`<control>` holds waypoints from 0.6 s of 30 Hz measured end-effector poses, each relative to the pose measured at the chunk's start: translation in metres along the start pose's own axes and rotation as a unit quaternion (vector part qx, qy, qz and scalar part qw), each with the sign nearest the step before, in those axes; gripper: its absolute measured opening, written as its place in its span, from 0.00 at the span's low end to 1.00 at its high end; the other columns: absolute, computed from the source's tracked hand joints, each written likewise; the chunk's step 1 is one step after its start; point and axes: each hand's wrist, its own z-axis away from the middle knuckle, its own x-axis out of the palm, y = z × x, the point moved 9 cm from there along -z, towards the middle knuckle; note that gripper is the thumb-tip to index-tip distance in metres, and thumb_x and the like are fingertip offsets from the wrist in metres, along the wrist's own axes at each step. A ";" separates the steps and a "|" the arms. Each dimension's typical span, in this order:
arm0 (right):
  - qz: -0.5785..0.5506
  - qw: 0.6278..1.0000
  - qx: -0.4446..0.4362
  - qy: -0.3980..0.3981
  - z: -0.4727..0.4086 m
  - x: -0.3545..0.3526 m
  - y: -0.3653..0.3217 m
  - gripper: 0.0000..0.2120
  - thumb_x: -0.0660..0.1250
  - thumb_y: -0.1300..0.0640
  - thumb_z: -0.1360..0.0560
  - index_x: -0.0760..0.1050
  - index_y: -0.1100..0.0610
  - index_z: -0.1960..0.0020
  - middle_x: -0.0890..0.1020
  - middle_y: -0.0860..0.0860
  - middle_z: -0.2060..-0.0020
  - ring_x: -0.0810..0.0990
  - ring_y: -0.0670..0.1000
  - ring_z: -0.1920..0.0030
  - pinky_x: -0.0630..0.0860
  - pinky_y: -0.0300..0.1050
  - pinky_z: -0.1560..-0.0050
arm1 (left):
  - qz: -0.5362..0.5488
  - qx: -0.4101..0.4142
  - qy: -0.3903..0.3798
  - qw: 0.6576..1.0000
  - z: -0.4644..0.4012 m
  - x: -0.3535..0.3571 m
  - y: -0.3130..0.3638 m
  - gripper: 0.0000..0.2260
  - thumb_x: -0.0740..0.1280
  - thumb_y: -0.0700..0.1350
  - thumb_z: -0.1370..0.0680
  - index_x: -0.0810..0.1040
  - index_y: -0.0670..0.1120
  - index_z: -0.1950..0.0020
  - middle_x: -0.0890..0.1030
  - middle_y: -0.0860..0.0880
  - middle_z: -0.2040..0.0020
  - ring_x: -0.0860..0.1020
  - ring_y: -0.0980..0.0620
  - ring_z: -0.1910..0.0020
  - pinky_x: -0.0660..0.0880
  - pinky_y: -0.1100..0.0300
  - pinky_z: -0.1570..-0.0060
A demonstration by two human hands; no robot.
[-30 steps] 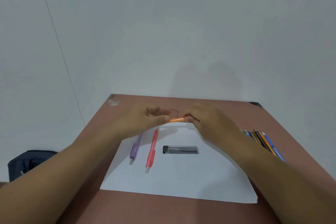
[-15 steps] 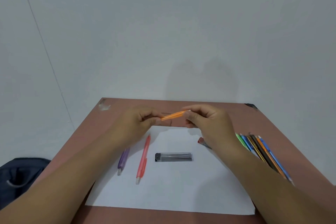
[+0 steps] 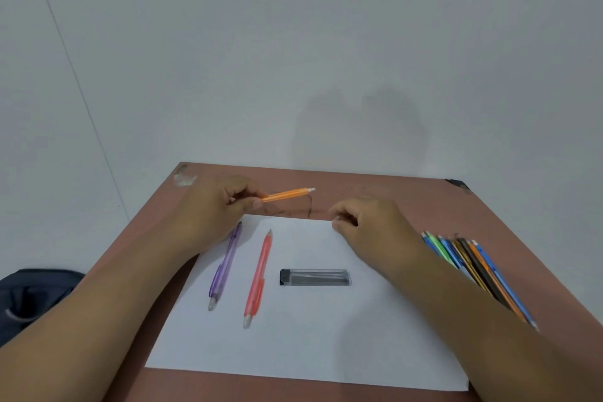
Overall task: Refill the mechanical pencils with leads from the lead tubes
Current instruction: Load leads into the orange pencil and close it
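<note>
1. Broadly, a brown table (image 3: 408, 199) stands against a pale wall (image 3: 293, 42), with a dark bag (image 3: 29, 294) on the floor to its left.
2. A white sheet (image 3: 310, 336) lies on the table, reaching toward the near edge.
3. The left hand (image 3: 215, 206) is raised over the sheet's far left corner, fingers curled, pinching one end of an orange pencil (image 3: 287, 195); the pencil points right and slightly up, its white tip free in the air.
4. The right hand (image 3: 368, 225) hovers at the sheet's far edge, apart from the orange pencil, with fingertips drawn together; whether they hold something small I cannot tell.
5. A bundle of pencils (image 3: 473, 268) lies on the table right of the sheet, partly hidden by the right forearm.
6. A red pencil (image 3: 257, 277) and a purple pencil (image 3: 225, 268) lie side by side on the sheet, apart from each other.
7. A clear lead tube (image 3: 315, 277) with a black cap lies crosswise on the sheet, just right of the red pencil.
</note>
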 end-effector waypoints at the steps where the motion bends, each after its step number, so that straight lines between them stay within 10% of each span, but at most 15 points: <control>1: 0.005 1.000 0.000 -0.007 -0.002 0.001 0.001 0.08 0.66 0.58 0.20 0.84 0.52 0.46 0.83 0.44 0.51 0.77 0.45 0.51 0.70 0.33 0.53 | -0.005 0.007 -0.005 1.000 0.000 0.001 0.002 0.10 0.70 0.43 0.21 0.84 0.58 0.54 0.83 0.62 0.56 0.79 0.59 0.56 0.74 0.67 0.58; 8: -0.013 0.998 -0.018 -0.051 -0.006 0.015 0.001 0.08 0.66 0.61 0.19 0.84 0.54 0.46 0.80 0.44 0.50 0.74 0.43 0.49 0.65 0.22 0.53 | -0.009 0.030 -0.016 0.999 0.001 0.002 0.007 0.14 0.71 0.43 0.22 0.80 0.65 0.54 0.81 0.69 0.56 0.78 0.62 0.57 0.71 0.73 0.60; 18: -0.055 0.997 0.021 -0.048 -0.005 0.013 0.009 0.06 0.70 0.59 0.22 0.84 0.51 0.48 0.82 0.42 0.55 0.78 0.43 0.53 0.73 0.33 0.54 | -0.032 0.050 -0.024 0.998 0.002 0.004 0.015 0.17 0.71 0.43 0.22 0.77 0.68 0.57 0.79 0.71 0.54 0.77 0.63 0.53 0.70 0.75 0.57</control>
